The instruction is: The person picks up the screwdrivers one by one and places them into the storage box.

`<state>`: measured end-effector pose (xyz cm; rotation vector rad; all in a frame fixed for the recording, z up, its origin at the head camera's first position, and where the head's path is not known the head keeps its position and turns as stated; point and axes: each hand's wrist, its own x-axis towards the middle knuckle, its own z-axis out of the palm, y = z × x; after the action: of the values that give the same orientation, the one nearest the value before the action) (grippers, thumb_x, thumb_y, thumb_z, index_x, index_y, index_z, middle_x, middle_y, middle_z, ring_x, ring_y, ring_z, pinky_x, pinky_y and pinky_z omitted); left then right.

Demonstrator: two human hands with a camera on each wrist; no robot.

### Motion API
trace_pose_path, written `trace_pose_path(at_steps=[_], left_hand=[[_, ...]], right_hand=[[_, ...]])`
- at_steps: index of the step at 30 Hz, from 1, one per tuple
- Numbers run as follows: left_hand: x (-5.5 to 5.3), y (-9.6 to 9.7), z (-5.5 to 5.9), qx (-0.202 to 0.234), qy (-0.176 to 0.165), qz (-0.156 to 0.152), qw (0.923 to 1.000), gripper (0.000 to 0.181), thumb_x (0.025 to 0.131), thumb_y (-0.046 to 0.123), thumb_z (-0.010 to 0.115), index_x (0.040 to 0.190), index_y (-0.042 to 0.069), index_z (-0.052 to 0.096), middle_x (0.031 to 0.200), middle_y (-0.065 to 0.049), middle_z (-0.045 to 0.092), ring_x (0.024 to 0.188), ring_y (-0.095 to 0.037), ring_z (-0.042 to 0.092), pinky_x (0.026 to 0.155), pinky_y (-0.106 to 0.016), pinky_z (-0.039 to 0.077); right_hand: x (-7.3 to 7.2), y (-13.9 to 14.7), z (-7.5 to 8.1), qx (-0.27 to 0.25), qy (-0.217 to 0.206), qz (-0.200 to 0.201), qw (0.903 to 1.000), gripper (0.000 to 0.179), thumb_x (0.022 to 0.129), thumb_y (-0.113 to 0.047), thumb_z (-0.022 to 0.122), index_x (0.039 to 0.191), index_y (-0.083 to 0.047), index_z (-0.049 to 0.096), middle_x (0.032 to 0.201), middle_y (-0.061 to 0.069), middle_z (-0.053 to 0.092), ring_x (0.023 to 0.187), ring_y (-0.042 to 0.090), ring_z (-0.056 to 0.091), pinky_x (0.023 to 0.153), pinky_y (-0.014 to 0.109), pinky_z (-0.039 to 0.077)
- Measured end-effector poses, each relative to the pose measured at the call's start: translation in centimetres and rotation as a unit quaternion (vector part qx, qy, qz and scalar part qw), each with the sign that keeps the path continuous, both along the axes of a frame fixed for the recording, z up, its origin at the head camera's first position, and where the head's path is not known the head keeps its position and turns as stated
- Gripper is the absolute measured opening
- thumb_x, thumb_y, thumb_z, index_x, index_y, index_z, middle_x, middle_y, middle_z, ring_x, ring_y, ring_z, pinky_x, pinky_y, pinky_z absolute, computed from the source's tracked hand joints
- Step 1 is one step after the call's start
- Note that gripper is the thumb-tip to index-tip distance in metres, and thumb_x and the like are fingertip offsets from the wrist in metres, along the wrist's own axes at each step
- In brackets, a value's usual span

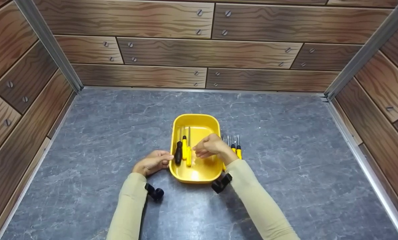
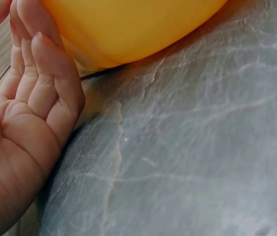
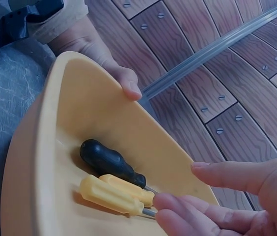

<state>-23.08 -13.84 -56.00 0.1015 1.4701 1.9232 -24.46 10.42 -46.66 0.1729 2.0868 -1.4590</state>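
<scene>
A yellow plastic tray (image 1: 195, 175) stands on the grey surface. Three screwdrivers lie side by side along its left inside: a black-handled screwdriver (image 1: 178, 154), a yellow one with a black collar (image 1: 184, 148) and an all-yellow-handled one (image 1: 188, 156). My left hand (image 1: 153, 162) holds the tray's left side, its thumb over the rim and fingers against the outer wall (image 2: 128, 29). My right hand (image 1: 212, 146) hovers over the tray's interior just right of the screwdrivers. In the right wrist view its thumb and fingers (image 3: 232, 174) stand apart with nothing between them.
Several yellow-and-black screwdrivers (image 1: 239, 151) lie on the surface to the tray's right, partly hidden by my right wrist. Wood-patterned walls (image 1: 172, 78) with metal corner rails (image 1: 355, 53) enclose the surface at the back and sides.
</scene>
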Motion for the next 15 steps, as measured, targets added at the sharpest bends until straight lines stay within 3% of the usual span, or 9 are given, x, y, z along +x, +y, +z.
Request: trace_pose_path(at_steps=[9,15], left_hand=[[0.1,0.0,0.1,0.001,-0.002,0.002,1.0000,0.009,0.092,0.008,0.057,0.087,0.011,0.064,0.075,0.006,0.069,0.069,-0.004,0.062,0.073,-0.022,0.056],[0.0,0.2,-0.1,0.002,0.005,0.006,1.0000,0.011,0.092,0.006,0.053,0.086,0.010,0.062,0.069,0.007,0.061,0.066,-0.002,0.055,0.071,-0.020,0.055]], right_hand=[[0.4,0.6,0.1,-0.007,0.007,0.006,0.9999,0.028,0.086,-0.007,0.068,0.108,0.009,0.066,0.096,0.024,0.073,0.063,0.012,0.068,0.084,0.041,0.058],[0.8,1.1,0.3,-0.021,0.006,0.011,0.9997,0.027,0.086,-0.007,0.066,0.108,0.009,0.066,0.078,0.009,0.072,0.062,0.012,0.068,0.083,0.040,0.059]])
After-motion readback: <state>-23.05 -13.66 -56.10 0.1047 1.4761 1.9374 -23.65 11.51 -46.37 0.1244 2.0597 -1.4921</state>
